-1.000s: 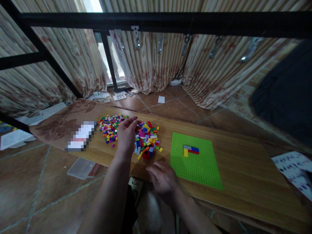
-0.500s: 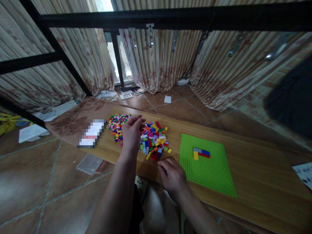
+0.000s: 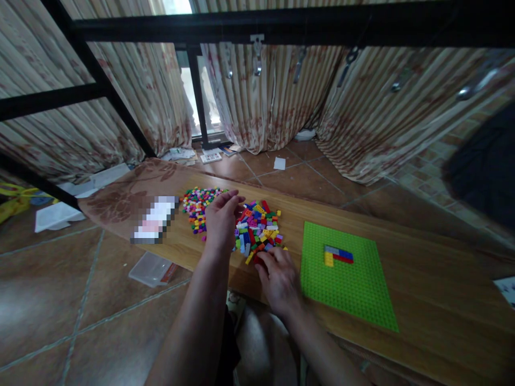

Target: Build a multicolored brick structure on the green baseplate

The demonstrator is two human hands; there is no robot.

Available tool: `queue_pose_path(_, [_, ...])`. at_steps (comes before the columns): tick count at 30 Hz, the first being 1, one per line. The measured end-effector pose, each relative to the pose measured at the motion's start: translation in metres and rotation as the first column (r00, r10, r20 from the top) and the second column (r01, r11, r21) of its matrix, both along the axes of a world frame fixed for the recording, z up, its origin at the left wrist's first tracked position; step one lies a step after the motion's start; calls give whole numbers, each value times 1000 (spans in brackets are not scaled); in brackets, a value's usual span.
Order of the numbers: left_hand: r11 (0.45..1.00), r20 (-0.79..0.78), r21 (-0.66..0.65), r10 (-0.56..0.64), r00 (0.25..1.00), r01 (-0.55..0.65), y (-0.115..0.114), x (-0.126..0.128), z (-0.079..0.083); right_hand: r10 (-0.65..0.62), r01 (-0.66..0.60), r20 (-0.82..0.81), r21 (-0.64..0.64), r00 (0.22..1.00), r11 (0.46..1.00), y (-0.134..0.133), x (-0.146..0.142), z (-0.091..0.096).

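Note:
My left hand (image 3: 220, 217) hovers over the brick pile, between the heap of small bits and the larger bricks. Its fingers are bent and drawn together; the tips are partly hidden, so anything between them cannot be made out. At the near edge of the pile of larger toy bricks (image 3: 263, 228), my right hand (image 3: 280, 279) has its thumb and fingers closed at a red brick (image 3: 257, 259), mostly covered by them. On the green baseplate (image 3: 346, 295) to the right sit a grey brick (image 3: 331, 250), a blue brick (image 3: 346, 254), a red brick (image 3: 341, 259) and a yellow brick (image 3: 329, 259), joined in a corner shape.
A heap of tiny coloured pieces (image 3: 197, 206) lies left of the larger bricks. Farther left is a pixelated phone-like thing (image 3: 155, 220) near a brown cloth (image 3: 120, 195). The wooden table (image 3: 426, 273) extends right. A clear plastic lid (image 3: 151, 269) lies on the floor.
My right hand has moved forward to the near edge of the brick pile, and its fingers have come onto a red brick. My left hand stays nearly in place; the view shifts slightly.

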State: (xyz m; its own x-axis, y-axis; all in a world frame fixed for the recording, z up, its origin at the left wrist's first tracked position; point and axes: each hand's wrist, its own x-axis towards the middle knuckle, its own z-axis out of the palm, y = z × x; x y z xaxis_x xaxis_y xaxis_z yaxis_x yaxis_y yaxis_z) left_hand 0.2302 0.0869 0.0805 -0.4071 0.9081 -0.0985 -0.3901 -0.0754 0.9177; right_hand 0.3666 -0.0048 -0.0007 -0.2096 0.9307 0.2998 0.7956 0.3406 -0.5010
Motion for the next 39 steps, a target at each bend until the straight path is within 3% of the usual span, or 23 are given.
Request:
queue_pose_path(10, [1000, 1, -5, 2, 1000, -2, -1, 2, 4, 46, -46, -57, -1, 997, 999, -2, 8, -3])
queue_pose_path(25, [996, 50, 7, 86, 995, -87, -1, -16, 6, -42, 42, -21, 24, 999, 999, -3, 12, -1])
queue_pose_path(34, [992, 34, 8, 124, 992, -125, 2, -28, 4, -125, 131, -104, 47, 987, 990, 9, 22, 1])
queue_pose_path(39, [992, 74, 5, 125, 989, -125, 1, -30, 7, -170, 170, -153, -17, 973, 985, 17, 30, 3])
